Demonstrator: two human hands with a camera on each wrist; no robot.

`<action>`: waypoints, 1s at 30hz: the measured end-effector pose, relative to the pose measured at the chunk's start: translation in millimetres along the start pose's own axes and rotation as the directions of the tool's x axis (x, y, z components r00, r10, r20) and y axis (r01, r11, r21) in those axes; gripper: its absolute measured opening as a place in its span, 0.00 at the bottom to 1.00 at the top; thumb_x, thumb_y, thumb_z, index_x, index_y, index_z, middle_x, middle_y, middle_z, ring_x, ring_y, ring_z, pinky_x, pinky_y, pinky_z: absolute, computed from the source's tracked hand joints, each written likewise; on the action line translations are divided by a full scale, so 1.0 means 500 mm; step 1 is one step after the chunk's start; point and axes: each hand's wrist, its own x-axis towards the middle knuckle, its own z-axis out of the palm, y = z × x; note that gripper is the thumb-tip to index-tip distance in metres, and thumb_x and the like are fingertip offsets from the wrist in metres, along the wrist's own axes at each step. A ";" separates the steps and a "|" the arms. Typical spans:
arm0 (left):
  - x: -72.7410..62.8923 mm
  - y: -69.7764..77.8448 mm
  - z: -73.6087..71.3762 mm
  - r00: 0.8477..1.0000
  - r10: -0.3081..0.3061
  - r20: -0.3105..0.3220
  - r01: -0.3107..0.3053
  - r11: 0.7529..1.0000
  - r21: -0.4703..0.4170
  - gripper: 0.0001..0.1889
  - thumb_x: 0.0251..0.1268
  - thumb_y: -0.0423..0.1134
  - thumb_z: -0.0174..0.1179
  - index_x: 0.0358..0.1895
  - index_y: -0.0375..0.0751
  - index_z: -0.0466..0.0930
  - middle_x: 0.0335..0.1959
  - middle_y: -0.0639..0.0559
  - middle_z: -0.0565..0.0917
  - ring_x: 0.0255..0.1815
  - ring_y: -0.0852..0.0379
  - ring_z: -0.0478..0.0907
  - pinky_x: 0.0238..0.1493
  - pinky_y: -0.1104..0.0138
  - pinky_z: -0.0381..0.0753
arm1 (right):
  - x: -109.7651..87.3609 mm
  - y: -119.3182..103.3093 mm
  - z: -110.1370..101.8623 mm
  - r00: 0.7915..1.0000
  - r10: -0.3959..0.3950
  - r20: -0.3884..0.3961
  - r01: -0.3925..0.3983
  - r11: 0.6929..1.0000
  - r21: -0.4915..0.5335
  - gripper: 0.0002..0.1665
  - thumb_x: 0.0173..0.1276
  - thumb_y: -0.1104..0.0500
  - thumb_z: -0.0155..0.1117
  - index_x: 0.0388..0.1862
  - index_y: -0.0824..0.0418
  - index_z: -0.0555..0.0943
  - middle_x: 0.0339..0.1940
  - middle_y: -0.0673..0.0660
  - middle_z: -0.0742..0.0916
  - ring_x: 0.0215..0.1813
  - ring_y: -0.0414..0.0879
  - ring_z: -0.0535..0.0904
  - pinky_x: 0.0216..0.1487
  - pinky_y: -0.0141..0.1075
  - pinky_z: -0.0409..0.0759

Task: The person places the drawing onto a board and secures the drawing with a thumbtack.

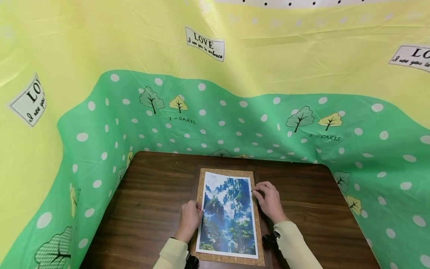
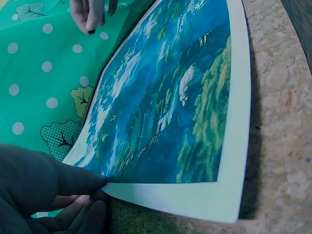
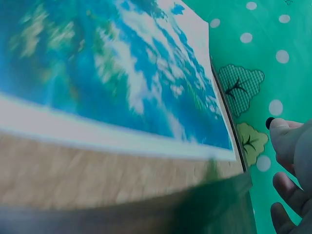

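Note:
A printed landscape picture point(image 1: 228, 216) with a white border lies over a cork board point(image 1: 235, 258). My left hand point(image 1: 190, 218) pinches the picture's left edge between thumb and fingers. In the left wrist view the thumb of that hand point(image 2: 53, 190) lies on the white border, and the sheet's corner lifts off the cork. Beside the right edge, in the upper half, is my right hand point(image 1: 270, 201). Its thumb and finger pinch a small black pushpin point(image 3: 269, 123), of which only the dark round end shows clearly.
The board rests on a dark brown wooden table point(image 1: 151, 194). Green and yellow printed cloth point(image 1: 218, 112) hangs round the table's back and sides. A black wrist device point(image 1: 270, 240) is at the right cuff and another point(image 1: 192, 260) at the left.

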 end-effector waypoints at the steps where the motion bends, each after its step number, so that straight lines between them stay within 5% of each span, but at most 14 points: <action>1: 0.000 0.000 0.000 1.000 -0.001 0.002 0.001 1.000 -0.003 0.17 0.49 0.25 0.74 0.18 0.45 0.75 0.16 0.56 0.72 0.21 0.56 0.71 0.25 0.63 0.72 | 0.006 -0.002 0.004 1.000 0.002 0.006 -0.002 1.000 0.008 0.03 0.70 0.66 0.73 0.41 0.61 0.90 0.49 0.61 0.85 0.52 0.61 0.81 0.56 0.61 0.77; 16: -0.002 0.005 -0.006 0.998 -0.048 0.031 0.049 0.998 -0.025 0.16 0.52 0.25 0.75 0.19 0.45 0.76 0.17 0.56 0.75 0.21 0.58 0.71 0.25 0.64 0.72 | 0.070 -0.018 0.065 0.990 0.077 0.122 -0.087 0.993 0.077 0.05 0.73 0.63 0.70 0.43 0.62 0.90 0.50 0.61 0.83 0.54 0.61 0.79 0.58 0.61 0.75; 24: 0.002 -0.001 -0.004 0.998 -0.056 0.042 0.058 0.998 -0.035 0.16 0.53 0.27 0.77 0.20 0.45 0.77 0.18 0.57 0.78 0.22 0.59 0.73 0.27 0.63 0.74 | 0.090 -0.014 0.089 0.988 0.064 0.138 -0.072 0.996 0.053 0.03 0.74 0.63 0.69 0.43 0.60 0.89 0.50 0.62 0.84 0.54 0.61 0.81 0.69 0.66 0.69; 30: 0.003 -0.005 -0.004 0.996 -0.070 0.057 0.073 0.996 -0.048 0.16 0.54 0.27 0.77 0.20 0.44 0.77 0.19 0.56 0.78 0.22 0.59 0.73 0.27 0.64 0.74 | 0.101 -0.008 0.105 0.986 0.085 0.146 -0.093 0.994 0.050 0.05 0.74 0.62 0.69 0.44 0.60 0.90 0.52 0.63 0.85 0.57 0.63 0.80 0.64 0.64 0.73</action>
